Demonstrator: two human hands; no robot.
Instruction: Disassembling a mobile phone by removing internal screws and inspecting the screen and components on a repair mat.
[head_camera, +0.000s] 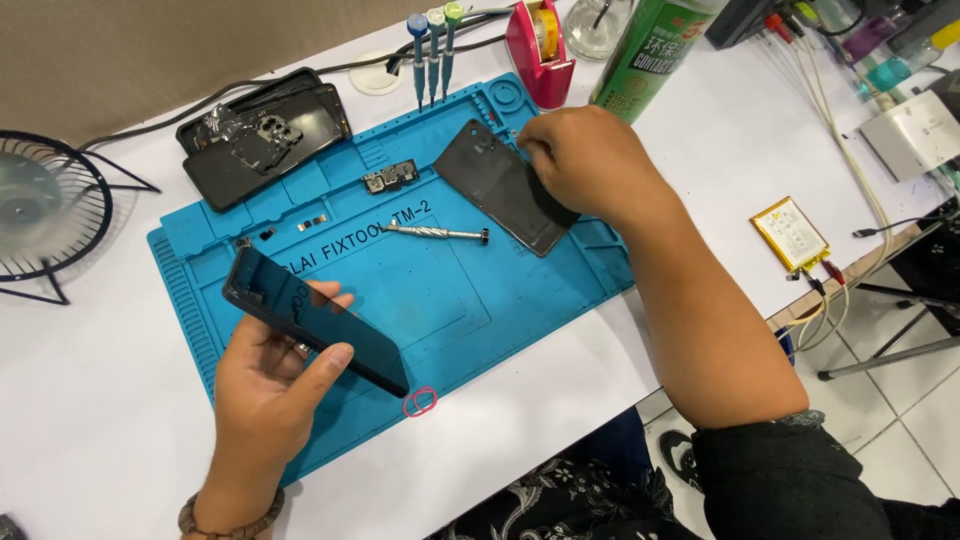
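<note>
Far left: black wire-cage desk fan (40, 205) on white tabletop (90, 440). L. hand (265, 390) closed around slim black glass-faced phone (315, 320), thumb along its near edge, held tilted above blue silicone repair mat (450, 300). Top-left of mat: opened black phone shells (265, 135). Mat centre: small silver screwdriver (437, 233) lying flat. R. hand (590, 160) pinches upper edge of dark rectangular back panel (500, 190), resting on mat's right part. Far right: flat yellow-wrapped battery (790, 232), w/ clipped leads.
</note>
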